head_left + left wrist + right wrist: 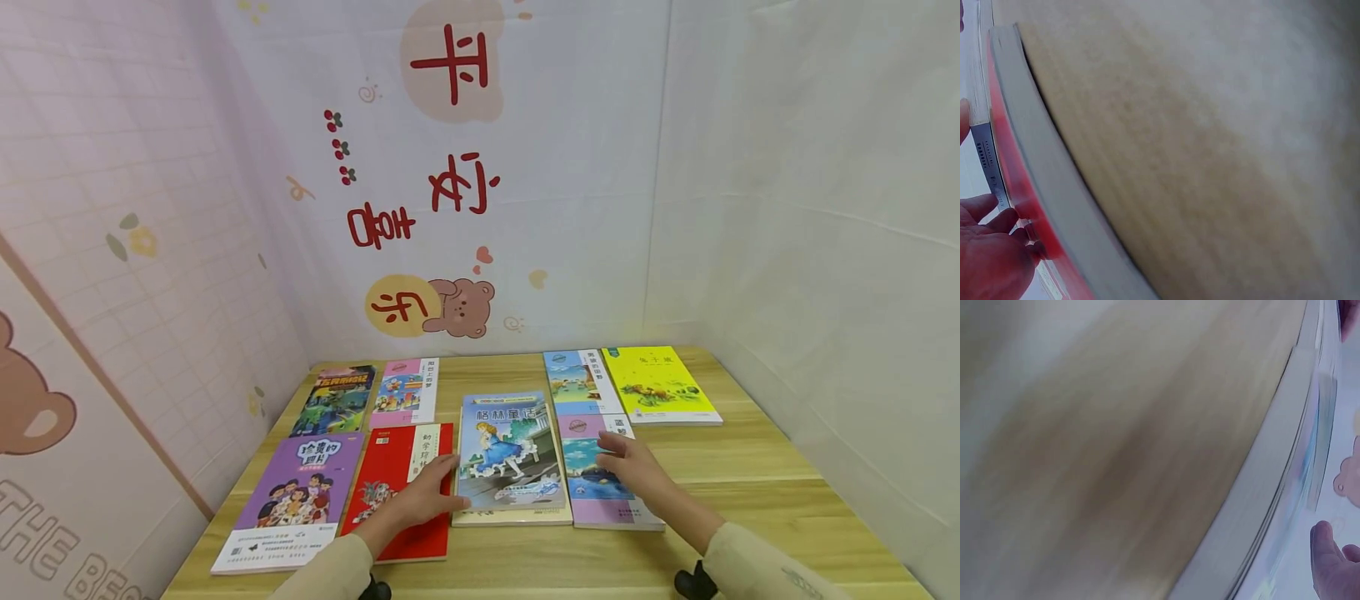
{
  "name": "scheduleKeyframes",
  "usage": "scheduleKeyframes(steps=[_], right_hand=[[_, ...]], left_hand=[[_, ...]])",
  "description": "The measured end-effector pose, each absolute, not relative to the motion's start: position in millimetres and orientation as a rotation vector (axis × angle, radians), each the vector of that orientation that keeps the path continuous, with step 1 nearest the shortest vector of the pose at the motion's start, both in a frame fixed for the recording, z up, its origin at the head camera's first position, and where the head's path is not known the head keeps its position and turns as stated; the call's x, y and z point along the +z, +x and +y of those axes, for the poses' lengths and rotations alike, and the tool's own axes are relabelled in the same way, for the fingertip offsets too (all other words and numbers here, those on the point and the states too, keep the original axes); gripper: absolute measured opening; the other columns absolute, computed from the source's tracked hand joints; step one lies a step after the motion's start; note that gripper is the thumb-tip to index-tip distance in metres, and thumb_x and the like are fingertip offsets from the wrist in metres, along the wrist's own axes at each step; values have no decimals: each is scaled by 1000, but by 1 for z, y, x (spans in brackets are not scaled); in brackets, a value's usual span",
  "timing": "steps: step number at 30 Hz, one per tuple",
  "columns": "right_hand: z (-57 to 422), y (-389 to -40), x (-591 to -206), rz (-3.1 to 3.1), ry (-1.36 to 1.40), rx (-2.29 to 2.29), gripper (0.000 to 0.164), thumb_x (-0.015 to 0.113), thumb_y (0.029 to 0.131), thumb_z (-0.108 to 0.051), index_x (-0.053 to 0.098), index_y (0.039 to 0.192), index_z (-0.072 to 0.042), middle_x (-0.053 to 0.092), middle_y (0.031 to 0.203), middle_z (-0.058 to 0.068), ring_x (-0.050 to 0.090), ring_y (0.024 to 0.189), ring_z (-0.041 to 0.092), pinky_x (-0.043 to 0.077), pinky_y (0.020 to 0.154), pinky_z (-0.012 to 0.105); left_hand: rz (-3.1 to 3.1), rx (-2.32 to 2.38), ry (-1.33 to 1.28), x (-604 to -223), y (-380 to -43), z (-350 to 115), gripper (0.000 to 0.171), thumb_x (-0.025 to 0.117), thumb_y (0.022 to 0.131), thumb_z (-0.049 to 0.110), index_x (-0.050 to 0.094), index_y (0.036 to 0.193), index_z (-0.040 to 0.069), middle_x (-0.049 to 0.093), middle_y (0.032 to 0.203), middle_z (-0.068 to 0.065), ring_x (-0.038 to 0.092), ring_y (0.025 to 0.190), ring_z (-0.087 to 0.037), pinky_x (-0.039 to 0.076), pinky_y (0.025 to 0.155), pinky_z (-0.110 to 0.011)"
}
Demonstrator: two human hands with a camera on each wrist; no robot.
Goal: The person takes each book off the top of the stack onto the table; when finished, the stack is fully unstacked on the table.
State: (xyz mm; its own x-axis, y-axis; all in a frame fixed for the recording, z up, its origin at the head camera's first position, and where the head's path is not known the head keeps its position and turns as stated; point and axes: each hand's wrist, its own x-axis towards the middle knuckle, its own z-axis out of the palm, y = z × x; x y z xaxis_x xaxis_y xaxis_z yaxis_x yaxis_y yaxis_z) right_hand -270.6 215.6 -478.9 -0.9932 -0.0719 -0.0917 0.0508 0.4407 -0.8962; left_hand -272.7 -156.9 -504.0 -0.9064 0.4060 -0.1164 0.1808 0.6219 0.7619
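A blue storybook (510, 450) with a girl in a blue dress on its cover lies on a cream book (517, 517) at the middle of the table. My left hand (426, 498) is at its left edge, over the red book (405, 533), thumb at the lower corner. In the left wrist view the left fingers (997, 219) are beside the blue book's spine (988, 159). My right hand (637, 471) hovers over a purple-bordered book (618, 512) to the right, fingers spread and holding nothing. The right wrist view shows the right hand (1335, 569) beyond the book edges.
A purple book (288, 508) lies at the left. Behind are a dark green book (335, 404), a pink-bordered book (405, 396), a blue-bordered book (577, 383) and a yellow book (660, 383). Printed cloth walls (570, 167) enclose the wooden table (757, 475).
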Motion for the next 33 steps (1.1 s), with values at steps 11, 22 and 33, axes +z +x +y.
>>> scheduleKeyframes(steps=[11,22,33], right_hand=[[177,-286,-488,2539,-87,-1677,55,59,98,-6,38,148,7,49,141,28,48,127,46,49,96,52],[156,-294,-499,2495,-17,-1718,59,64,93,-6,41,146,7,53,135,30,54,121,44,53,90,48],[153,-299,-501,2404,47,-1744,62,63,94,-5,35,148,8,50,138,30,55,121,42,51,93,48]], left_hand=[[2564,1161,467,-506,-274,-158,80,76,88,33,37,151,2,29,156,-18,27,139,-42,31,110,-61],[2583,1149,508,-507,-274,-158,79,75,89,32,37,150,-1,28,155,-20,26,140,-43,30,109,-62],[2578,1154,506,-507,-273,-158,79,75,89,31,37,150,-1,28,156,-20,26,140,-43,31,110,-62]])
